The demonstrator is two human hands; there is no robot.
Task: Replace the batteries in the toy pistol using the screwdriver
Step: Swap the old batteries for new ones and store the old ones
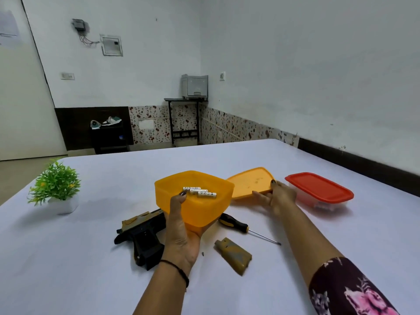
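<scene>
Above the table [91,258], left hand [181,235] grips the battery tub [204,212], labels unreadable; right hand [280,197] grips its lid [250,181].

Batteries [200,192] lie in the tub [201,214], lid [250,181] to its right, pistol [142,235] front-left, screwdriver [236,225] front-right.

Left hand [181,233]: palm up, cupping orange plastic tub [204,212], thumb hooked over rim. Right hand [276,196]: forearm extended, pinching flat orange plastic lid [250,181].

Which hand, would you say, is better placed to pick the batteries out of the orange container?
Probably the right hand: it holds only the lid beside the orange container, so it can set that down and reach the batteries. The left hand supports the container.
</scene>
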